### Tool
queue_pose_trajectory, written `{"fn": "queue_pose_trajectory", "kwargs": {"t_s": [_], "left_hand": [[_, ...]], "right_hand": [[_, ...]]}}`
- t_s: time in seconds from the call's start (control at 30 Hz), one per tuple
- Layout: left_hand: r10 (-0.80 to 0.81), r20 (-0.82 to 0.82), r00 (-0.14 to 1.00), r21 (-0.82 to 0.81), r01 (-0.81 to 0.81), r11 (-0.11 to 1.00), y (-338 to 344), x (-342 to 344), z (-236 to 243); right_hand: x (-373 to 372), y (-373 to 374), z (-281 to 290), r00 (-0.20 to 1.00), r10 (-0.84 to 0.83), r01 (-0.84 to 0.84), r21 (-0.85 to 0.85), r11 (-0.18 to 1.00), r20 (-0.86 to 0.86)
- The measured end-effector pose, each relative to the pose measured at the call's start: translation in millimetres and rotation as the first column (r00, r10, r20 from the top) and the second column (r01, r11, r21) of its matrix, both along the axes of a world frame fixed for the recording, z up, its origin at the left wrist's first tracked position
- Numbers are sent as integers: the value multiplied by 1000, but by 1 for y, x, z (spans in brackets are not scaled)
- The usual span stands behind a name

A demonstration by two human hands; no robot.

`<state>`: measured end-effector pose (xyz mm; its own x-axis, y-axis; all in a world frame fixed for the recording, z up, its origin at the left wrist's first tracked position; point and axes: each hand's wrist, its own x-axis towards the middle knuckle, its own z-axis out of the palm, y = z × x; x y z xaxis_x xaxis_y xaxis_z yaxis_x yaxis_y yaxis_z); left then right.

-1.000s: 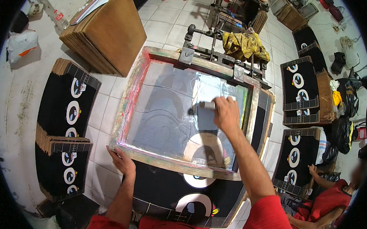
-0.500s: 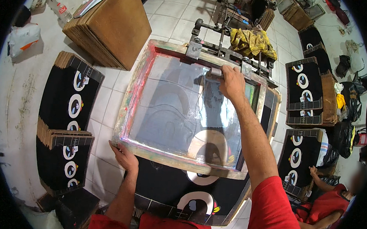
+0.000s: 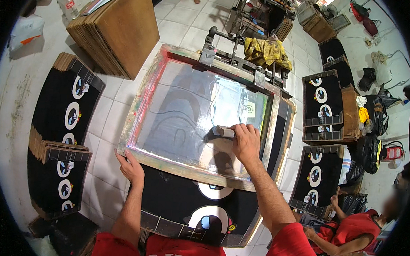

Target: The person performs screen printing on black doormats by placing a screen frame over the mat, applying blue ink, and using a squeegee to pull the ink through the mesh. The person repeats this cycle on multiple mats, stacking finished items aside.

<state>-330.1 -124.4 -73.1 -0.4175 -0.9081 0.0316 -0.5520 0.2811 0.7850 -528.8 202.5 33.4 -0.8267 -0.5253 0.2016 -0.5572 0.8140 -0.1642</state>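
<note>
A wooden-framed printing screen (image 3: 185, 169) lies tilted over a black fabric panel (image 3: 165, 189) with white-and-blue eye prints. My right hand (image 3: 246, 141) grips a small squeegee (image 3: 225, 131) against the mesh, right of its middle. Behind the squeegee, the mesh is pale and shiny. At the screen's near-left corner, my left hand (image 3: 132, 169) has its thumb and fingers on the wooden frame. Two metal clamps (image 3: 208, 56) hold the far edge of the frame. The squeegee's blade edge is hidden by shadow and my hand.
A yellow stained cloth (image 3: 268, 53) hangs on the metal rail behind the screen. Stacked brown boards (image 3: 126, 37) stand far left. Boards with black printed panels (image 3: 55, 107) line the left and right sides. A co-worker in red (image 3: 358, 228) sits at lower right.
My right hand has drawn the squeegee from the screen's far edge toward me, past mid-mesh. My left hand stays at the corner. The view has shifted slightly.
</note>
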Motion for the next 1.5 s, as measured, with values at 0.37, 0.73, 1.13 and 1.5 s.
{"fn": "queue_pose_trajectory", "kwargs": {"t_s": [0.37, 0.73, 1.13, 1.5], "left_hand": [[13, -299, 954, 15, -9, 1000, 12, 4, -3], [-3, -335, 942, -27, -7, 1000, 13, 0, -4], [19, -329, 944, -24, -29, 999, 14, 0, -4], [67, -533, 844, 109, -10, 994, 5, 1, 34]], "right_hand": [[-26, -8, 44, 977, -63, 49, 73, 996, 202], [-129, -19, 9, 981, -42, 15, 139, 990, 187], [-125, -30, -4, 994, -106, 108, -125, 986, 21], [133, -3, 44, 950, -291, 199, -505, 840, -111]]}}
